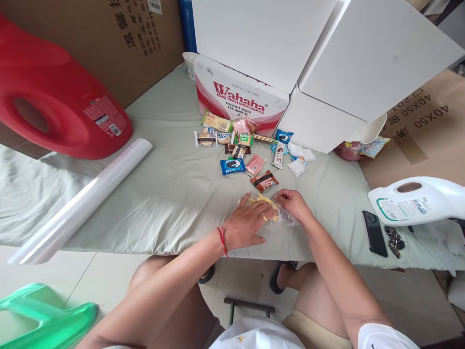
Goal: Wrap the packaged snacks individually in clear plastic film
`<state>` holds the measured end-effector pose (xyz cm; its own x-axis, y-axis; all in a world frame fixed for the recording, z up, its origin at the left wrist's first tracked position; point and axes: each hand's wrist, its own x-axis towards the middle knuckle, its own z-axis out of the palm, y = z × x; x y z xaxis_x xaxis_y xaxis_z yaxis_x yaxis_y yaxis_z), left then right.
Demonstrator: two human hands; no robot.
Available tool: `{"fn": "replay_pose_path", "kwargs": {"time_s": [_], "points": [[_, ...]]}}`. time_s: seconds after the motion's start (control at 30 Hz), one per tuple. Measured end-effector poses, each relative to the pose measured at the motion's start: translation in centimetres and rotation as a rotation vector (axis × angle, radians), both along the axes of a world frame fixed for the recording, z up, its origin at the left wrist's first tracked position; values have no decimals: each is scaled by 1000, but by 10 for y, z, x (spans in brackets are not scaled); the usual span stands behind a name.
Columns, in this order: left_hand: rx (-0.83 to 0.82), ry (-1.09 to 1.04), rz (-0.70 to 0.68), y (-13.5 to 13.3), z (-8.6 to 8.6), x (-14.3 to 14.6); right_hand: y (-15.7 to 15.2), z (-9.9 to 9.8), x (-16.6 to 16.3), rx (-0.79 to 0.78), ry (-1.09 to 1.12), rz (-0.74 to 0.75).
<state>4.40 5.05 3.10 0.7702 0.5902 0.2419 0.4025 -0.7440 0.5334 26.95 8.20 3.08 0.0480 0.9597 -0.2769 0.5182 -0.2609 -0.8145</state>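
Observation:
My left hand lies flat with fingers stretched over a yellow snack wrapped in clear film on the pale green sheet. A red string circles that wrist. My right hand is closed in a pinch on the clear film at the snack's right side. Just beyond the hands lies a brown snack packet. Farther back is a loose pile of several small snack packets, among them a blue one and a pink one.
A roll of clear film lies at the left, by a red jug. A Wahaha carton and white boxes stand behind the snacks. At right lie a white jug, a phone and keys. A green stool is at bottom left.

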Motion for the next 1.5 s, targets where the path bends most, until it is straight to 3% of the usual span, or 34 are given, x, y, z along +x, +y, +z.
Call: {"fn": "replay_pose_path", "kwargs": {"time_s": [0.07, 0.2, 0.3, 0.4, 0.5, 0.67, 0.73, 0.8, 0.83, 0.9, 0.97, 1.03, 1.13, 1.3, 1.5], "points": [[34, -32, 21, -3, -8, 3, 0, -1, 0, -13, 50, -6], [-114, -222, 196, -4, -15, 5, -12, 9, 10, -35, 203, 12], [-218, -349, 332, -3, -13, 5, -40, 16, 25, 111, 261, -24], [-296, -424, 408, -3, -9, 5, -76, 11, 33, 292, 146, -19], [-381, -476, 461, -5, -7, 7, -95, -2, 33, 326, -19, -106], [-529, -572, 528, -4, -5, 8, -74, -15, 52, 242, 70, -417], [-576, -611, 540, -3, -4, 9, -64, -9, 58, 336, -92, -477], [-625, -643, 579, -2, -3, 9, -64, 5, 51, 557, -332, -483], [-645, -651, 601, -2, -3, 9, -68, 13, 43, 675, -419, -436], [-662, -659, 624, -2, -4, 10, -77, 28, 19, 820, -479, -196], [-646, -658, 634, -2, -4, 10, -84, 34, -10, 825, -456, 147], [-616, -634, 652, -3, -3, 12, -83, 31, -33, 784, -447, 337], [-592, -577, 672, -5, -1, 14, -75, 13, -49, 748, -486, 346], [-600, -566, 767, -3, -4, 12, -71, -6, -43, 720, -512, 350], [-468, -108, 918, 13, -4, -12, -73, -7, -38, 676, -511, 365]]}}
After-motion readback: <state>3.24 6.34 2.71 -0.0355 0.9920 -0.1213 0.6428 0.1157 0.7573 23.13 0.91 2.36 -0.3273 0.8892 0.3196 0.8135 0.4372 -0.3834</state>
